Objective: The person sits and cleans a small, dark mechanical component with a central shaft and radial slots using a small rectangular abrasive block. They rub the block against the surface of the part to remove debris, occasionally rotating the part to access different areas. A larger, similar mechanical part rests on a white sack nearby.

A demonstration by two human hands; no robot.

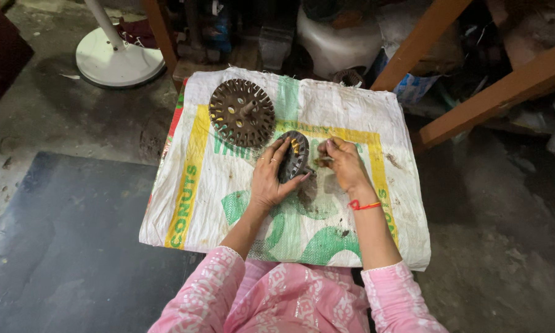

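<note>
We see our left hand [268, 180] curled around a dark round slotted metal disc [293, 155], holding it on edge over the middle of the woven plastic sack [222, 185] that covers the low work surface. The fingers wrap the disc's left rim and the thumb presses its lower edge, so the hand is closed on it. Pale yellow shows in a few of the disc's slots.

Our right hand [344, 163] sits just beside the disc, fingers pinched together on something small and brownish [322, 161]; we cannot tell what it is. A red thread bracelet [364, 205] circles that wrist.

A second, larger slotted disc [242, 113] with a short shaft in its centre lies flat on the sack, up and to the left of the held one and apart from it. Dark greasy smudges mark the sack below our hands.

Beyond the sack, a white round fan base [118, 61] stands on the concrete floor at upper left, and a white plastic jug [339, 43] sits behind the sack; we cannot see what is in it. Wooden beams [493, 92] slant across the upper right.
</note>
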